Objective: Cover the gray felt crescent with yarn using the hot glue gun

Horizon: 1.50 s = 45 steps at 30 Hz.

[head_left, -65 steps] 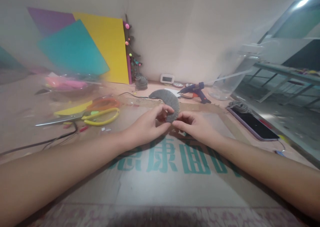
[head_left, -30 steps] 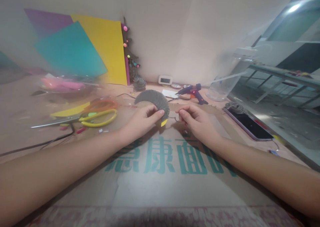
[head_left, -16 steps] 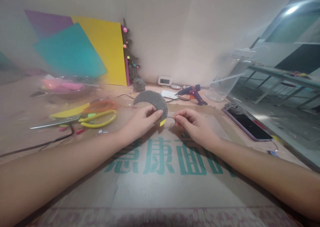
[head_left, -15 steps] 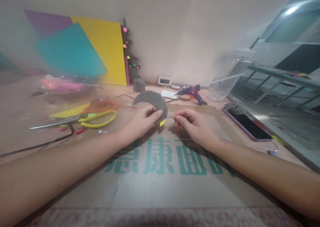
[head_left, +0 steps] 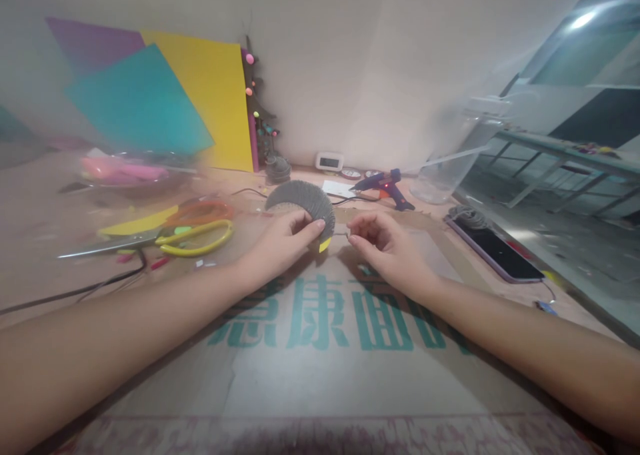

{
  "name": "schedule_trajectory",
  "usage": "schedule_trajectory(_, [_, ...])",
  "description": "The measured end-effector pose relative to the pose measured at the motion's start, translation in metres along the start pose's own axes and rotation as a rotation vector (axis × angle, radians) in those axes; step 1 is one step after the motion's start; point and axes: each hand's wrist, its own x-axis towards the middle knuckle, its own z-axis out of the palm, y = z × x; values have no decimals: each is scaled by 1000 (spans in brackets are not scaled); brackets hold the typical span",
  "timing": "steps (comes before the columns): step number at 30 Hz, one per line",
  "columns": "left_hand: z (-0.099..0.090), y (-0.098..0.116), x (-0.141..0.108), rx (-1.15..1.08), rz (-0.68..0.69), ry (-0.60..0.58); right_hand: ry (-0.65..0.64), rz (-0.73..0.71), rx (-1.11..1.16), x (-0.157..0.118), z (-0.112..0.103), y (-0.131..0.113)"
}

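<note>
My left hand (head_left: pixel 287 245) grips a crescent-shaped piece (head_left: pixel 305 198) wound closely with grey cord, thumb on top near its lower right end. A short yellow tip (head_left: pixel 325 245) shows bare beyond the winding. From that end a short stretch of thin grey cord (head_left: pixel 341 233) runs across to my right hand (head_left: pixel 383 245). There the thumb and forefinger tips meet the cord in a loose pinch, with the other fingers curled. Both hands hover just over a sheet with large green characters (head_left: pixel 320 315).
At left lie scissors (head_left: pixel 195 239), a yellow paper strip (head_left: pixel 140 223) and scraps. Colored sheets (head_left: pixel 200 95) lean on the wall beside a small decorated tree (head_left: pixel 257 101). Behind my hands are a white clock (head_left: pixel 329 161) and a glue gun (head_left: pixel 387 187); at right, a jug (head_left: pixel 445 175) and phone (head_left: pixel 500 251).
The right thumb and forefinger have spread a little and shifted slightly at the cord. My left hand and the crescent have stayed nearly still.
</note>
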Motion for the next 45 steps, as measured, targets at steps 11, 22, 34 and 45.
schedule_trajectory(11, [0,-9,8,-90,-3,86,-211,-88,-69,-8,-2,-8])
schedule_trajectory(22, [0,-8,7,-93,-16,68,-320,189,234,-5,-4,-12])
schedule_trajectory(34, [0,-2,6,-29,-17,65,-130,-555,-279,-7,-4,-2])
schedule_trajectory(45, [0,1,3,11,-13,32,-78,-595,-346,-8,-1,-1])
